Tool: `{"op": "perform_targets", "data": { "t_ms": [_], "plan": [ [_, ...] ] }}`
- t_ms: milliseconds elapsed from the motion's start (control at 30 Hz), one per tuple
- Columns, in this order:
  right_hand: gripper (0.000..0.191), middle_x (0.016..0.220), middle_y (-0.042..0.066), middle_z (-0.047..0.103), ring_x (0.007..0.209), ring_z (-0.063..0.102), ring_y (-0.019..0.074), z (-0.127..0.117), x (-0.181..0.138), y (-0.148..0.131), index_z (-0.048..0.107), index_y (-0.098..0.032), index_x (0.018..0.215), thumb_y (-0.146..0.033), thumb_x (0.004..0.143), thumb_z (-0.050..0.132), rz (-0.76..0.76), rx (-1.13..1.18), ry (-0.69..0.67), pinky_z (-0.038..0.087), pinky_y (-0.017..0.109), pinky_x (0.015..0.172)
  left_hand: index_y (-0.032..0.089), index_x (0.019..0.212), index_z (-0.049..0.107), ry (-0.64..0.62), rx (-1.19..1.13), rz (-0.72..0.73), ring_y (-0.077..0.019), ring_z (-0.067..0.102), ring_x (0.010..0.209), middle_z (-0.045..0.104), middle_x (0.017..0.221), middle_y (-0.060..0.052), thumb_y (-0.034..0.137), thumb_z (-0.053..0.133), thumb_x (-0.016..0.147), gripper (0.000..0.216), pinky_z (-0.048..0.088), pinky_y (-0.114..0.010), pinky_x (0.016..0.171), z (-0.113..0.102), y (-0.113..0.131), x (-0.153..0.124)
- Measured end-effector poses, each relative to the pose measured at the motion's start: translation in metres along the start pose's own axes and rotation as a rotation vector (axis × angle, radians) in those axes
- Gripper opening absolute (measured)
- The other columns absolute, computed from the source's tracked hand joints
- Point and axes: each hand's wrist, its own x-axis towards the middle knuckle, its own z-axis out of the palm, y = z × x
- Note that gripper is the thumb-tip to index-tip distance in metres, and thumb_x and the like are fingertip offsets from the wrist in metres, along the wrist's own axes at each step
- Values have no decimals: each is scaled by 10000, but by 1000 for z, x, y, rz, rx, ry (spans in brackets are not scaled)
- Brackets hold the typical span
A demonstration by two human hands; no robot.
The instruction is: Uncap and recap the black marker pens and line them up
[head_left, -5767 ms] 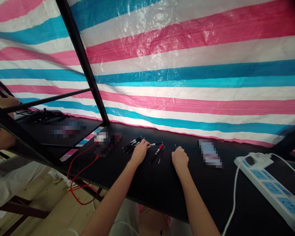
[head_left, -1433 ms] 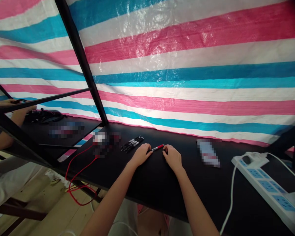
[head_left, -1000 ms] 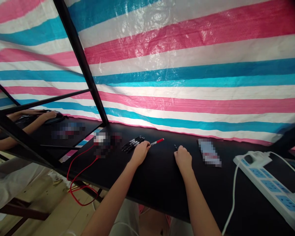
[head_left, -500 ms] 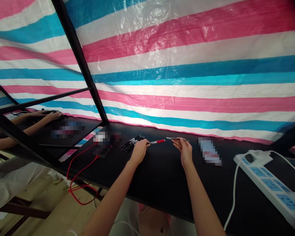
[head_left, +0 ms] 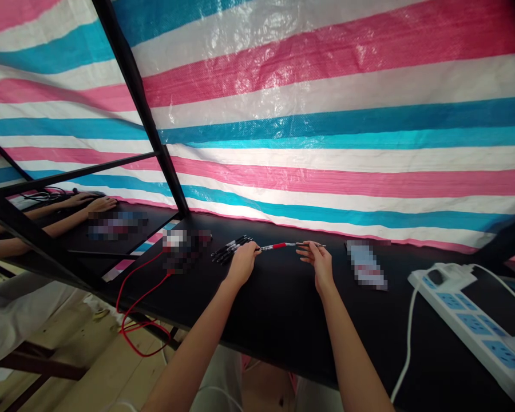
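Striped sheet [head_left: 326,184] behind black table [head_left: 278,309]. Left hand [head_left: 242,264] pinches red-ended pen [head_left: 278,246]; right hand [head_left: 318,264] pinches thin refill [head_left: 300,245], tip at red end, between hands. Other pens [head_left: 229,249] beside left hand; print unreadable.

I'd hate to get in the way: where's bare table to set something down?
Bare table lies between left forearm and right forearm, and between right forearm and white cord. It is crowded where the left hand holds the red pen beside the black pens, and around the power strip.
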Motion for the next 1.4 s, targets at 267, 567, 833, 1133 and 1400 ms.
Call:
{"op": "perform_targets", "data": {
  "t_ms": [267, 567, 833, 1133, 1400],
  "plan": [
    [363, 1052, 83, 619, 762, 621, 171, 14, -9, 7, 633, -184, 966, -452, 757, 506, 20, -263, -283, 441, 200, 473, 225, 1128, 461, -51, 112, 171, -151, 492, 871, 549, 934, -23, 246, 396, 879, 258, 332, -276, 785, -4, 8, -3],
    [514, 1067, 58, 606, 780, 606, 165, 27, -12, 27, 486, -240, 1196, -376, 712, 593, 13, -359, -501, 475, 225, 517, 223, 978, 539, 33, 164, 181, -150, 476, 852, 545, 891, -21, 315, 349, 897, 226, 313, -290, 766, -5, 8, -3],
    [346, 1004, 67, 619, 731, 597, 144, 22, -8, 25, 576, -211, 1048, -385, 751, 529, 14, -368, -500, 456, 213, 504, 206, 900, 563, 133, 321, -30, -200, 446, 869, 540, 858, -48, 293, 413, 864, 178, 304, -351, 771, -4, -8, -7],
    [316, 987, 65, 626, 734, 595, 145, 22, -9, 24, 585, -206, 1024, -345, 747, 523, 24, -383, -521, 459, 226, 527, 163, 854, 547, 83, 569, -159, -258, 416, 904, 507, 944, -106, 245, 452, 813, 132, 314, -396, 762, -3, -20, -9],
    [320, 968, 65, 631, 717, 593, 142, 22, -8, 27, 590, -203, 1016, -347, 740, 515, 9, -423, -530, 457, 233, 536, 170, 933, 496, 116, 524, -191, -251, 431, 921, 498, 948, -102, 116, 404, 791, 178, 312, -394, 800, -7, -12, -8]
  ]
}}
